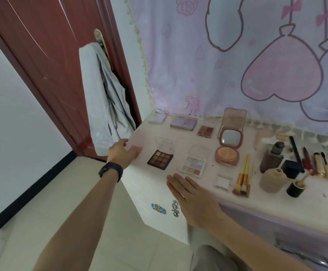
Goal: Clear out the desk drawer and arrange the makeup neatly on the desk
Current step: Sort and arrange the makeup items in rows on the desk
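Palettes lying open on the desktop (149, 178): two, brown palette (160, 160) and pastel palette (193, 164). Three flat cases (183, 123) lining its back edge; two gold brushes (243, 177) lying near its front edge. Left hand (123, 151) gripping a translucent case (137, 142) at the left edge; right hand (194, 198) hovering, fingers straight, over the front edge. Heart-print curtain (237, 65) hanging behind; door (41, 55) standing left.

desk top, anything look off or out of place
Mostly tidy rows. The beige bottle stands uncapped, what looks like its black cap upturned beside it; a few dark specks dot the desk.
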The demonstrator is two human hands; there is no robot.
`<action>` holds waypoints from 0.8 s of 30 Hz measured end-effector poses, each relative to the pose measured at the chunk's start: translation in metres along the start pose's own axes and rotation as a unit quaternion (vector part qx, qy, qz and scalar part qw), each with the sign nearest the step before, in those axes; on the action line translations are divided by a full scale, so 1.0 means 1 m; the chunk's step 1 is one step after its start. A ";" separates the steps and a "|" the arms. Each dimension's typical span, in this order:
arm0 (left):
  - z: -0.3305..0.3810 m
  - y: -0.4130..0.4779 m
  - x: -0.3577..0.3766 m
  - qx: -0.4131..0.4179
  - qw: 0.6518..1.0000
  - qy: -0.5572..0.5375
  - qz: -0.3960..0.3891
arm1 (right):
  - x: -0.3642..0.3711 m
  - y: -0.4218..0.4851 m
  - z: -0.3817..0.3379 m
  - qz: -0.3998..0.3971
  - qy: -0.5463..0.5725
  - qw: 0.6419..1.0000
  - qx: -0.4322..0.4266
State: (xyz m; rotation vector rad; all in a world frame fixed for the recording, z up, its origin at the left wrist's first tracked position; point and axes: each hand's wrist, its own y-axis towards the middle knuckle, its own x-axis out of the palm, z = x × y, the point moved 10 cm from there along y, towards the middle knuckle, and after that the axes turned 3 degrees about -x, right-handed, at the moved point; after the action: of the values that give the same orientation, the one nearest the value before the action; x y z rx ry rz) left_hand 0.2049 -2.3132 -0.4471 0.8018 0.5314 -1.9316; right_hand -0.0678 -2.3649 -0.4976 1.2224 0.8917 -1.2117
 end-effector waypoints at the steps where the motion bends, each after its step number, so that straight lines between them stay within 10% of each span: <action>1: 0.006 0.002 -0.006 0.012 1.000 0.004 0.013 | 0.001 -0.001 0.001 -0.012 0.004 1.000 0.001; 11: 0.176 0.031 0.040 0.195 0.969 0.140 -0.054 | 0.006 -0.003 0.010 -0.054 0.004 0.996 -0.073; 24: 0.189 0.082 0.194 0.144 0.924 0.297 -0.193 | 0.004 -0.001 0.013 -0.020 -0.031 0.998 -0.056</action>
State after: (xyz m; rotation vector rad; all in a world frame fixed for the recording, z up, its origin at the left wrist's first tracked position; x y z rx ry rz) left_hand 0.1531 -2.5914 -0.4593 1.5989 0.8232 -2.1395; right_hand -0.0695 -2.3784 -0.4993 1.0768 0.9301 -1.2085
